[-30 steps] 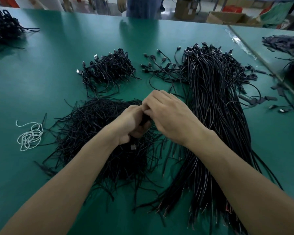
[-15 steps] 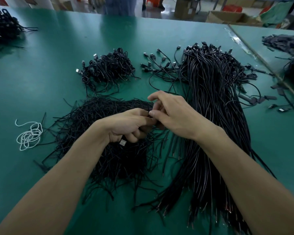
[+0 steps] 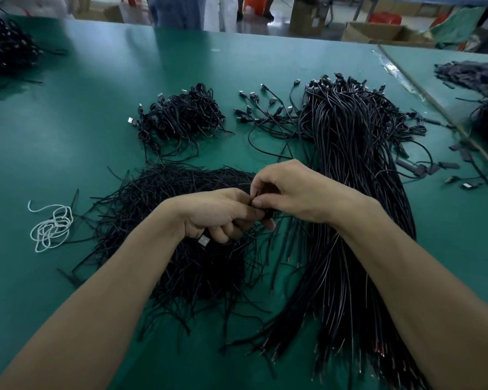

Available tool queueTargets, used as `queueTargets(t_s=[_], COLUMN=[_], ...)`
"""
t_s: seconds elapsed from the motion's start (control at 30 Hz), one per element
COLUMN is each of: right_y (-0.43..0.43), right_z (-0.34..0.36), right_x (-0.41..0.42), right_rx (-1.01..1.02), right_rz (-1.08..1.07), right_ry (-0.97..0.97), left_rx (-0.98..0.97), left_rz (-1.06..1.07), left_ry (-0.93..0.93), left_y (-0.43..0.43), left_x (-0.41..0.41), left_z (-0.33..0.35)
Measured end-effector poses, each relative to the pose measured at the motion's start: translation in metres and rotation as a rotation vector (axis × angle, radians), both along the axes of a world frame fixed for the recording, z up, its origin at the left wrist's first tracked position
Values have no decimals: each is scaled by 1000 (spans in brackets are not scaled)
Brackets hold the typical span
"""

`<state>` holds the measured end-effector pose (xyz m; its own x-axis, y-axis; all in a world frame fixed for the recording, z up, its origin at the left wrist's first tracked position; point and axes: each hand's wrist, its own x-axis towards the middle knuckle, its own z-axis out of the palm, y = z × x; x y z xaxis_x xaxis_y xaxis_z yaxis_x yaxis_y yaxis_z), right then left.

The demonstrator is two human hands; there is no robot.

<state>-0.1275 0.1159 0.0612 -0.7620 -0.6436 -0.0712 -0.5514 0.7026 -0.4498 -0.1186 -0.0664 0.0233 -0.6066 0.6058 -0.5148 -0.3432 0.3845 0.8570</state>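
Observation:
Both hands meet above the middle of a green table [image 3: 68, 142]. My left hand [image 3: 217, 213] grips a coiled black USB cable; its silver plug [image 3: 203, 241] sticks out below the fingers. My right hand [image 3: 296, 192] pinches a thin black tie [image 3: 255, 194] against that coil. Under the hands lies a heap of short black ties [image 3: 158, 209]. A long bundle of straight black cables [image 3: 355, 178] runs down the right side. A small pile of coiled, tied cables [image 3: 181, 116] sits further back.
A white cord [image 3: 50, 229] lies coiled at the left. More dark cable heaps sit at the far left corner [image 3: 3, 49] and on the neighbouring table [image 3: 473, 77]. Loose plugs [image 3: 265, 108] spread behind the hands. People's legs [image 3: 178, 11] and cardboard boxes [image 3: 378, 32] stand beyond the far edge.
The hands have shifted slightly and turned the coil. The left hand's plug end now points down-left, and the right hand's fingers have moved from over the coil to pinching the tie.

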Motion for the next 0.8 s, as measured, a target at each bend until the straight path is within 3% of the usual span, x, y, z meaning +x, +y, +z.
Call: queueTargets(t_s=[0.17, 0.27, 0.4, 0.53, 0.63, 0.73, 0.8], right_y=[-3, -1, -1, -8, -13, -21, -27], right_z=[-2, -4, -12, -19, -22, -29, -33], right_x=[1, 1, 3, 7, 8, 11, 12], right_rx=[11, 4, 22, 30, -87, -338, -536], right_rz=[4, -42, -199, -315, -397, -541, -665], right_ry=[-17, 45, 307, 588, 583, 513, 365], left_rx=[41, 116, 394, 430, 212, -206, -489], left_rz=[-7, 101, 397, 520, 605, 564, 549], left_ry=[-55, -90, -183, 30, 325, 826, 1036], left_y=[-4, -2, 11, 28, 36, 38, 36], left_x=[-1, -1, -2, 1, 3, 3, 3], left_z=[0, 1, -3, -8, -12, -17, -16])
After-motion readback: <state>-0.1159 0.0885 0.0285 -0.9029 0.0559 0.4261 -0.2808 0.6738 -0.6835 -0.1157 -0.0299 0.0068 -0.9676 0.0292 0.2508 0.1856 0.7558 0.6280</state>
